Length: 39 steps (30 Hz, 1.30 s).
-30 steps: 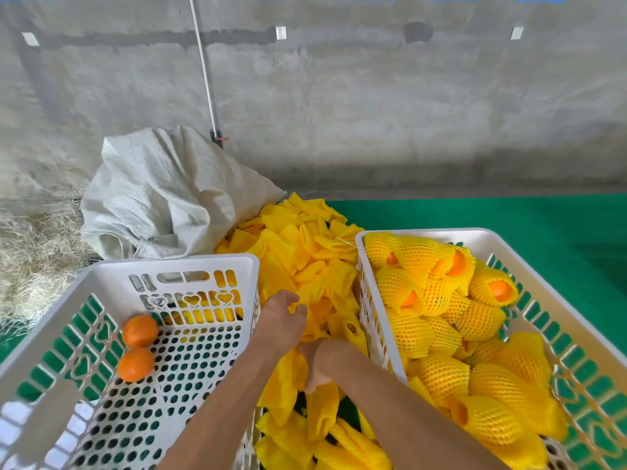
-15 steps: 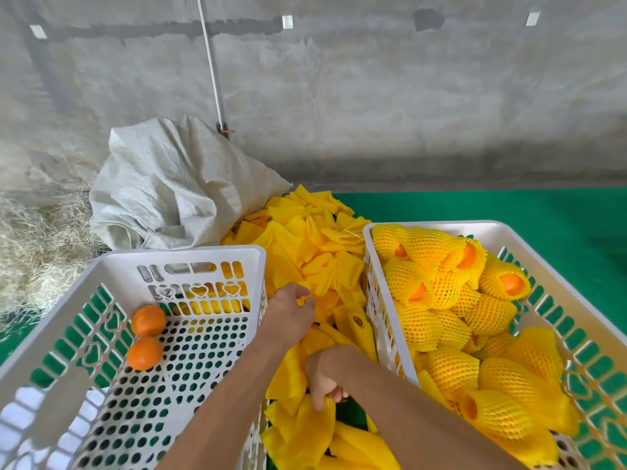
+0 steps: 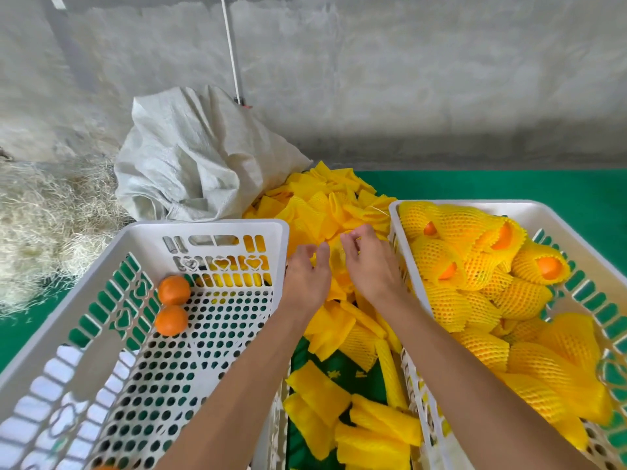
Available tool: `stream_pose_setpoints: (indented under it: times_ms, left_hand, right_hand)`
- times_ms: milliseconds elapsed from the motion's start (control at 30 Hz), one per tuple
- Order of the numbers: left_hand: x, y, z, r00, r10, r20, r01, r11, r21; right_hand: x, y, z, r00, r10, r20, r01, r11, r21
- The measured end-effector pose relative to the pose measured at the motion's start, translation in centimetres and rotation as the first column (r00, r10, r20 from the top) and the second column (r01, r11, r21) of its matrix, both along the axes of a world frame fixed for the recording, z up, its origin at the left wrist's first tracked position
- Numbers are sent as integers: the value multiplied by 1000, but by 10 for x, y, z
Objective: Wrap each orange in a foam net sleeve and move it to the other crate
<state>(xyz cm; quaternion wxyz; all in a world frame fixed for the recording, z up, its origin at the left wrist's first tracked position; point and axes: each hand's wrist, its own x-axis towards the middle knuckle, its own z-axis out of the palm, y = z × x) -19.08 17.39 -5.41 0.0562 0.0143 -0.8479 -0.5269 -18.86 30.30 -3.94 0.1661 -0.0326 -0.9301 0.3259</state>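
i see most oranges already wrapped in the right crate (image 3: 556,212). two bare oranges (image 3: 174,290) wait in the left crate (image 3: 210,227). both my left hand (image 3: 307,278) and right hand (image 3: 371,266) pinch one foam net sleeve (image 3: 336,256) from the pile between the crates.

2 bare oranges (image 3: 174,290), 2 crates (image 3: 217,228), 2 hands (image 3: 307,279)
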Motion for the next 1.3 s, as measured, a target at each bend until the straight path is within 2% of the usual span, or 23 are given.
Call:
stream_pose_setpoints:
  times_ms: [100,267,333,467,533,600,700,800,867,900,933,967,1000,1033,1067,1100,1167,1233,1267,1300]
  left_hand:
    - [0,3,5,998,-43,48,41,998,58]
    - [2,2,11,999,24,26,-26,995,99]
    - [1,1,13,998,21,55,-28,991,132]
    - [0,-3,18,980,-5,198,-56,953,299]
    - [0,-3,15,987,21,158,-72,942,327]
    - [3,-2,16,998,48,51,-62,950,305]
    - [5,-2,14,992,60,-108,-45,990,137]
    - [6,-4,16,976,83,-200,-63,993,102]
    - [8,-3,17,970,99,-221,-79,992,98]
    - [7,-3,16,968,98,-231,-79,993,93]
    - [8,-3,16,965,96,-242,-79,994,78]
    - [9,-3,15,963,88,-254,-79,996,48]
    - [10,-2,15,960,68,-273,-71,997,-3]
    - [10,-2,13,952,31,-304,-54,996,-68]
    - [11,-1,11,940,-16,-340,-30,991,-130]
    - [12,0,9,926,-66,-372,-2,984,-178]
    - [13,1,9,905,-149,-398,52,968,-245]
    - [10,0,8,896,-189,-403,69,953,-294]
    - [10,0,7,895,-194,-402,67,949,-309]
    - [9,0,7,896,-195,-400,67,948,-312]
  right_hand:
    - [2,0,5,990,50,-132,-71,985,-160]
    - [7,-10,5,955,136,-265,-199,954,-225]
    - [6,-12,5,947,163,-279,-235,940,-248]
    - [7,-11,4,943,237,-235,-297,918,-264]
    - [8,-11,3,935,297,-192,-340,904,-258]
    - [9,-12,3,934,305,-186,-337,925,-177]
    - [9,-12,8,957,160,-241,-146,986,75]
    - [10,-13,11,954,122,-273,-24,941,337]
    - [9,-16,9,969,152,-193,-49,890,453]
    - [8,-16,8,975,164,-151,-79,888,454]
    - [8,-16,7,976,182,-117,-122,910,397]
    - [7,-17,6,975,201,-97,-170,950,261]
    - [7,-19,6,974,207,-90,-204,978,44]
    - [5,-19,6,980,179,-89,-194,958,-213]
    - [3,-18,5,991,117,-68,-135,880,-455]
    - [0,-16,5,998,56,-7,-48,761,-647]
    - [-5,-11,6,988,66,142,97,449,-888]
    - [-12,-4,5,966,173,189,165,146,-975]
    - [-15,-1,5,959,220,181,172,61,-983]
    - [-16,1,3,953,259,158,157,26,-987]
